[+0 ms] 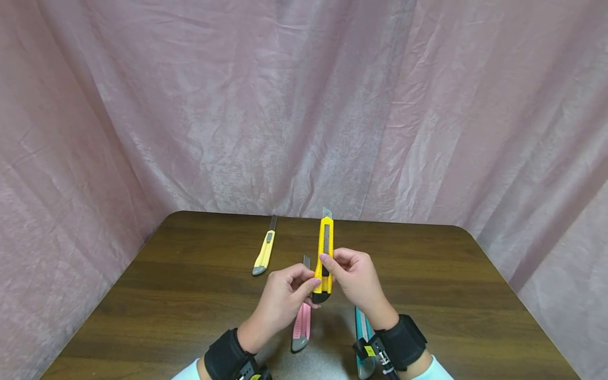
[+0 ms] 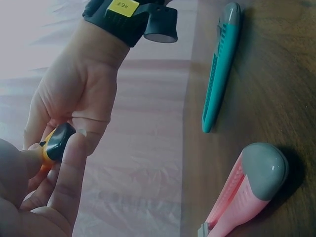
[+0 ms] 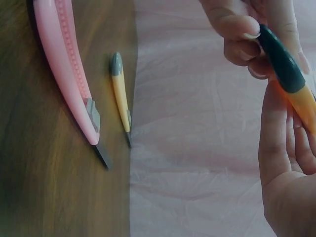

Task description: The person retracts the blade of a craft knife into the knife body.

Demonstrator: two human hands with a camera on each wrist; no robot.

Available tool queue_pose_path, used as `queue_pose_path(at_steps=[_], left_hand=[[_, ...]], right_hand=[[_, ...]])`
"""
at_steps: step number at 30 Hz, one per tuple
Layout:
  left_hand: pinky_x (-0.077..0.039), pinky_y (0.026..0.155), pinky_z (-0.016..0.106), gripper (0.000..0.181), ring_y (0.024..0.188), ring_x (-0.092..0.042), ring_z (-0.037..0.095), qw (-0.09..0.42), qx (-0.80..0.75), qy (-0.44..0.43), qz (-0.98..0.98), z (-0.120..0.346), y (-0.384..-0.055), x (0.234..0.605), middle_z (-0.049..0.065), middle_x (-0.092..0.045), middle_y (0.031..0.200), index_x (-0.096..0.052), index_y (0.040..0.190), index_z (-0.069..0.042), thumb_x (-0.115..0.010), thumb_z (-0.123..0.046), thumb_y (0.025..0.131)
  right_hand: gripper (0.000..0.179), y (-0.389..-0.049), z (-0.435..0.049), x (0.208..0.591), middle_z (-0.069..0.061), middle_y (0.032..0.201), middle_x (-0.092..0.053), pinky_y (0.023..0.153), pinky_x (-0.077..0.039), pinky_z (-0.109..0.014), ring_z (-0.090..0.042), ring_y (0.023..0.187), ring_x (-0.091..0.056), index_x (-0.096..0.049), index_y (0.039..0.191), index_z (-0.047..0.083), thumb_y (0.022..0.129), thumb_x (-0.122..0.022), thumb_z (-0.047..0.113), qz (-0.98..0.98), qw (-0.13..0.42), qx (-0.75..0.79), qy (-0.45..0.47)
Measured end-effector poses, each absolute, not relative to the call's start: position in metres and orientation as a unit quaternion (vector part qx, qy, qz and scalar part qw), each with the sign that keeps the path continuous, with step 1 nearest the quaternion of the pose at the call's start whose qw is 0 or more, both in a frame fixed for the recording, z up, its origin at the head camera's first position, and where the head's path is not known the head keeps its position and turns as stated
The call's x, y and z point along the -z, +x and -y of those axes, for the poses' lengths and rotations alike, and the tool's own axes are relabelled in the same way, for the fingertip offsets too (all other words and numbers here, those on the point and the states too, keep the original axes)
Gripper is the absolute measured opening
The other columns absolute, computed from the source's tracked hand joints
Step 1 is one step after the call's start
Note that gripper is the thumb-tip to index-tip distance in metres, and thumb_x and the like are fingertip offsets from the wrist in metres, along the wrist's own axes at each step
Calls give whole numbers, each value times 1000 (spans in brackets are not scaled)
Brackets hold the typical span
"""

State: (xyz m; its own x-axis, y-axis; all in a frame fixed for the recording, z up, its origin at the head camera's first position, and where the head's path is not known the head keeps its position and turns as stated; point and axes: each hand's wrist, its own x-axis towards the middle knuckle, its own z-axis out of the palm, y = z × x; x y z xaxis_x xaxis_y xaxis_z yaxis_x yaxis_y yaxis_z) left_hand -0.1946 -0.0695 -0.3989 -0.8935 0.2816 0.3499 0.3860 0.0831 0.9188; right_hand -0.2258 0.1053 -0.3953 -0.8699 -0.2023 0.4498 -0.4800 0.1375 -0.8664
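Observation:
A bright yellow utility knife point(image 1: 325, 237) stands nearly upright above the table, its blade out at the top and its black end cap down. My left hand point(image 1: 280, 295) pinches it near the bottom end between thumb and fingers. Higher up, my right hand point(image 1: 358, 277) grips its right side, thumb on the front by the dark slide track. In the left wrist view the dark end cap point(image 2: 60, 143) faces the camera between the fingers. Below and behind the left fingers lies a pink utility knife point(image 1: 302, 319), its blade extended and its middle partly covered.
A pale yellow utility knife point(image 1: 265, 250) lies farther back on the left, blade pointing at the back edge. Under the right wrist is a teal utility knife point(image 1: 363, 322), partly hidden. The brown wooden table point(image 1: 190, 274) meets a pink curtain point(image 1: 266, 132) behind.

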Motion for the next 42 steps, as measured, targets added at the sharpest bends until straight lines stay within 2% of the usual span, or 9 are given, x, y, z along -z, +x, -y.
queue_pose_path(at_steps=[4, 8, 14, 20, 25, 32, 37, 42], left_hand=[[-58, 53, 32, 7, 58, -64, 21, 42, 639, -232, 732, 71, -206, 416, 5, -65, 80, -64, 91, -8, -68, -7, 85], [-58, 52, 33, 9, 59, -64, 20, 50, 642, -240, 726, 74, -208, 418, 2, -65, 81, -65, 91, -11, -70, -10, 83], [-58, 53, 35, 12, 64, -65, 19, 46, 641, -246, 726, 74, -209, 416, 1, -65, 83, -64, 93, -12, -71, -11, 83], [-58, 55, 35, 15, 68, -66, 18, 41, 637, -248, 729, 73, -208, 415, 0, -65, 84, -64, 94, -12, -72, -10, 81], [-58, 54, 33, 12, 66, -65, 18, 46, 637, -249, 728, 72, -210, 417, 1, -65, 83, -64, 93, -12, -71, -11, 83], [-58, 54, 34, 11, 67, -65, 19, 47, 639, -243, 728, 72, -209, 418, 1, -65, 83, -64, 93, -12, -70, -12, 84], [-58, 54, 34, 12, 68, -65, 19, 47, 641, -243, 727, 73, -208, 417, 1, -65, 83, -64, 93, -10, -70, -11, 84], [-58, 54, 35, 11, 67, -65, 20, 49, 645, -247, 721, 73, -208, 415, 2, -65, 83, -63, 94, -8, -69, -10, 84]], right_hand=[[7, -214, -101, 381, -15, 74, -64, 47, -49, -22, -28, 57, -52, -67, 87, 0, 91, -64, 5, 746, 123, -610, 238], [6, -211, -100, 377, -18, 74, -62, 46, -45, -19, -24, 55, -49, -65, 89, -3, 90, -64, 2, 742, 124, -611, 246], [5, -213, -98, 379, -18, 72, -62, 45, -42, -18, -31, 55, -48, -65, 89, -2, 91, -62, 1, 734, 133, -618, 248], [9, -213, -100, 378, -14, 74, -65, 52, -55, -26, -28, 58, -58, -66, 91, -3, 92, -61, 4, 738, 116, -625, 228], [12, -216, -100, 379, -11, 72, -64, 50, -54, -25, -22, 56, -58, -65, 89, -5, 93, -60, 4, 733, 113, -627, 238], [8, -231, -104, 403, -6, 72, -64, 47, -49, -22, -19, 56, -53, -67, 88, 8, 93, -62, 13, 740, 122, -615, 243], [5, -232, -105, 406, -8, 72, -62, 46, -48, -24, -20, 57, -51, -65, 90, 9, 92, -64, 14, 738, 130, -610, 255], [4, -231, -104, 406, -9, 72, -61, 44, -43, -20, -18, 57, -49, -65, 91, 11, 89, -67, 13, 736, 128, -613, 258]])
